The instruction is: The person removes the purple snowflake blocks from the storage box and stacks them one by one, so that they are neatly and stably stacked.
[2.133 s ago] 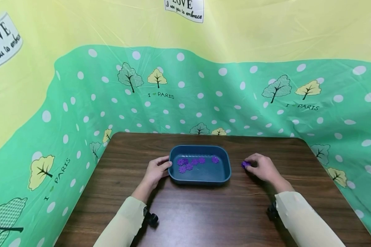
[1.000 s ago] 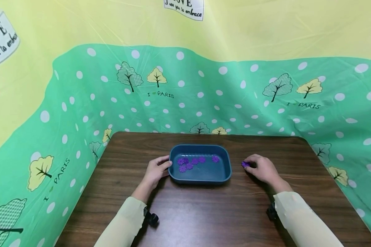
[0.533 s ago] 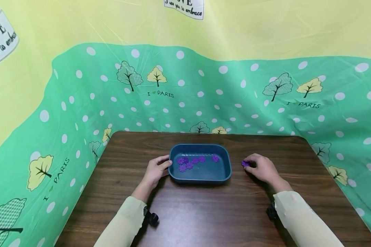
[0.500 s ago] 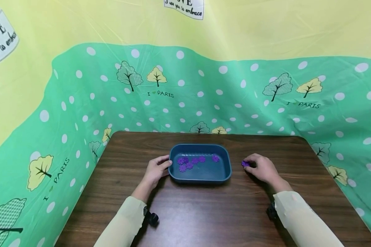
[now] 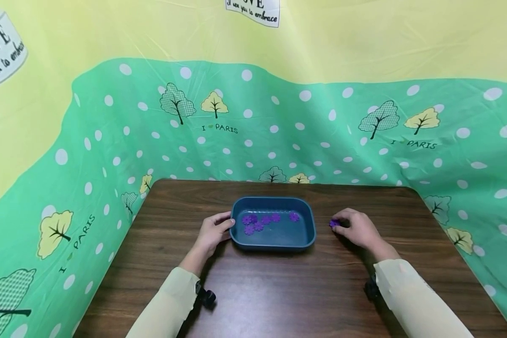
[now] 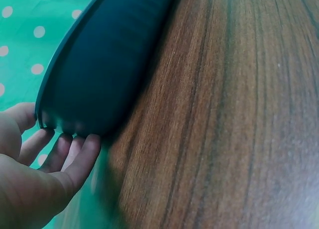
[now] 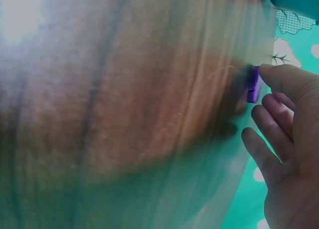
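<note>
A dark blue rectangular tray [image 5: 279,240] rests on the wooden table, with several purple flower-shaped pieces [image 5: 258,226] lying in it, most of them towards its left half. My left hand [image 5: 213,232] grips the tray's left end, thumb over the rim. The left wrist view has the fingertips of that left hand [image 6: 55,174] against the outer wall. To the right of the tray, my right hand [image 5: 357,226] pinches a small purple flower-shaped piece [image 5: 333,224] low over the table. Seen edge-on in the right wrist view, this purple piece [image 7: 253,84] sits at the thumb tip; the hand partly hides it.
The brown wood-grain table [image 5: 262,291] has rounded far corners. Behind and beside it hangs a green and yellow cloth [image 5: 274,112] printed with trees and white dots. A small black device [image 5: 208,298] is strapped on the left wrist, another black device [image 5: 372,288] on the right.
</note>
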`<state>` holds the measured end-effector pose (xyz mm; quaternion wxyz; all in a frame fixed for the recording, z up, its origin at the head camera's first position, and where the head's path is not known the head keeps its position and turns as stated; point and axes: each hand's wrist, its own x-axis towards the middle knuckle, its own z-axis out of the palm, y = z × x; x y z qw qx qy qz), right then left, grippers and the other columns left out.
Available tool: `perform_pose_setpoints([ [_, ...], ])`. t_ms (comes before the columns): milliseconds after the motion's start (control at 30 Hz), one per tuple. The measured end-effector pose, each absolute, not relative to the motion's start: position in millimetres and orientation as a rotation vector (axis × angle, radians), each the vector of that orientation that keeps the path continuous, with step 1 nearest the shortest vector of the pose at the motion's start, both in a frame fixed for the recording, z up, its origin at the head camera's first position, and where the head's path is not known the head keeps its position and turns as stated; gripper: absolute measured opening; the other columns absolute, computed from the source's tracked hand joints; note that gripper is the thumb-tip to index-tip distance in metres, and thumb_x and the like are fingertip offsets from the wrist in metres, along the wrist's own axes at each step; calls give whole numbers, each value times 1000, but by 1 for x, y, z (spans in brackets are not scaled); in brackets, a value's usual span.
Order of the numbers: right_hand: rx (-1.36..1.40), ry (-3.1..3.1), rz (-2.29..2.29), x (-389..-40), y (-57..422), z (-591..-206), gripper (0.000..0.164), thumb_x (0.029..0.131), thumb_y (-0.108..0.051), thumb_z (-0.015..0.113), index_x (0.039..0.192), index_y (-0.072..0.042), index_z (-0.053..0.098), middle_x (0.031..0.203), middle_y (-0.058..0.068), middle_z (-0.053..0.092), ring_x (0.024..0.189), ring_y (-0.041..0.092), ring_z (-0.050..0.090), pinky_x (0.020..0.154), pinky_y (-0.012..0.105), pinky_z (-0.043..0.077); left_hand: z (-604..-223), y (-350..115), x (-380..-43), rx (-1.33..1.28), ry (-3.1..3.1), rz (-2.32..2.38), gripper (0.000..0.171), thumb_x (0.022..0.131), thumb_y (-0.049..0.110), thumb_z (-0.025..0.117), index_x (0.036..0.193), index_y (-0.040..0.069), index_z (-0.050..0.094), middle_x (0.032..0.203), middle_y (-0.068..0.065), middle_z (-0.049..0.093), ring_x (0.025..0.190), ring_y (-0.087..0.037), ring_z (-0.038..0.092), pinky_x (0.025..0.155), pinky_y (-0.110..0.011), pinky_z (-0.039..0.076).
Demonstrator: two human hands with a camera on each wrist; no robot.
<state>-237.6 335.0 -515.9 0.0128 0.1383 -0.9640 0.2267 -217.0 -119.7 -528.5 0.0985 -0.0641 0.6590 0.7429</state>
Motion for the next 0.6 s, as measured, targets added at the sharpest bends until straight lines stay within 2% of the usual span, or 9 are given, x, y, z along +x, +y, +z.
perform_pose_setpoints([
  [400, 582, -2922, 687, -251, 319, -488, 33, 90, -14, 78, 121, -2, 73, 121, 17, 70, 115, 38, 64, 99, 61, 53, -529, -120, -216, -178, 1959, 2195, 42, 98, 10, 69, 139, 0, 62, 135, -27, 61, 112, -31, 68, 94, -49, 60],
  [600, 655, -2882, 676, -257, 298, -469, 33, 89, -16, 80, 119, -4, 74, 119, 14, 70, 109, 35, 66, 93, 55, 56, -529, -120, -216, -180, 1950, 2205, 42, 98, 9, 68, 138, 0, 62, 135, -26, 62, 112, -30, 68, 94, -47, 60],
])
